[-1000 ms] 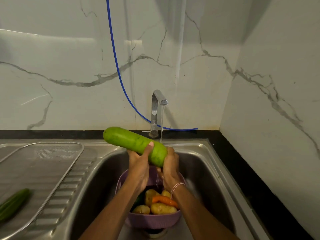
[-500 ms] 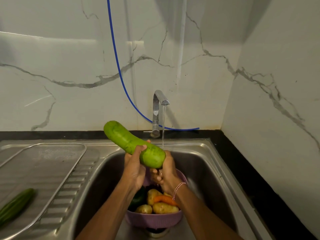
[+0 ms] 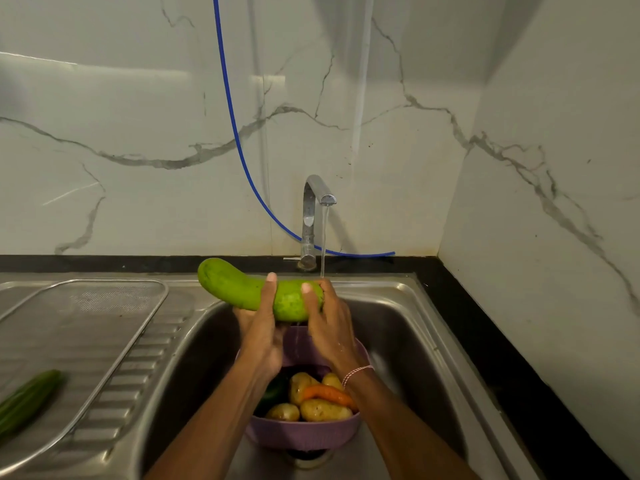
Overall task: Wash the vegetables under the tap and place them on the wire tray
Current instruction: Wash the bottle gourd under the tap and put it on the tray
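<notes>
A long light-green gourd (image 3: 239, 287) is held over the sink, its right end under the water running from the chrome tap (image 3: 313, 216). My left hand (image 3: 263, 327) grips the gourd from below at its middle, thumb up over it. My right hand (image 3: 327, 320) wraps its right end. Below them a purple colander (image 3: 304, 436) holds potatoes (image 3: 323, 408), a carrot (image 3: 327, 393) and something dark green. The wire tray (image 3: 79, 341) lies on the drainboard at left, with a dark green cucumber (image 3: 26, 403) on it.
The steel sink basin (image 3: 412, 344) fills the centre. A black counter edge (image 3: 502, 341) runs along the back and right. A blue hose (image 3: 235, 133) hangs down the marble wall behind the tap. The right wall stands close.
The gourd has turned from tilted to nearly level. My right hand moved up from beneath it onto its right end, at the water stream.
</notes>
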{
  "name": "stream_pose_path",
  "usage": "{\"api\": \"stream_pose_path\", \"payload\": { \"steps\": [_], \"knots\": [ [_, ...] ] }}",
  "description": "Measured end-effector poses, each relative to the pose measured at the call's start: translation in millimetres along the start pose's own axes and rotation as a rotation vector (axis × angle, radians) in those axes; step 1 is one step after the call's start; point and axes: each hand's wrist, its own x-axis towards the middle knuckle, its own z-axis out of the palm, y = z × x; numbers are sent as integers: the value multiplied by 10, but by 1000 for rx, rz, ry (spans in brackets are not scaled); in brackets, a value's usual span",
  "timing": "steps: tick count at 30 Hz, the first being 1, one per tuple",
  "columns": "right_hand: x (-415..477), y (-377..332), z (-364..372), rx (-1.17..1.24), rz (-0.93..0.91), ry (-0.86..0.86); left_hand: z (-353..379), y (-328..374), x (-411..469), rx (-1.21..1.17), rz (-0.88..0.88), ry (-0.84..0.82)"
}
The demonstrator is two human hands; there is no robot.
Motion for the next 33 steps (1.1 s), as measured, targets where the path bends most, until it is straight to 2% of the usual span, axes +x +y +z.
{"api": "stream_pose_path", "payload": {
  "steps": [3, 8, 15, 18, 20, 24, 27, 30, 33],
  "knots": [
    [7, 47, 74, -52, -48, 1, -17, 45, 35, -6, 46, 19],
    [-19, 12, 143, -19, -6, 58, -65, 9, 58, -97, -10, 83],
    [8, 64, 143, -18, 40, 344, -22, -58, 66, -47, 100, 98],
    [9, 102, 130, 43, 23, 398, 0, -96, 66, -24, 115, 77],
    [43, 129, 107, 98, 47, 322, -9, -97, 76, -10, 122, 73],
    [115, 161, 129, 176, 134, 67, -62, -44, 97, 71, 98, -3],
    [134, 139, 123, 241, 256, 25, -80, -43, 71, 121, 28, -79],
    [143, 168, 12, 438, 478, -102, -100, -26, 72, 228, -7, -126],
    [163, 271, -56, 279, 540, -210, -131, -1, 78, 319, -21, -122]
  ]
}}
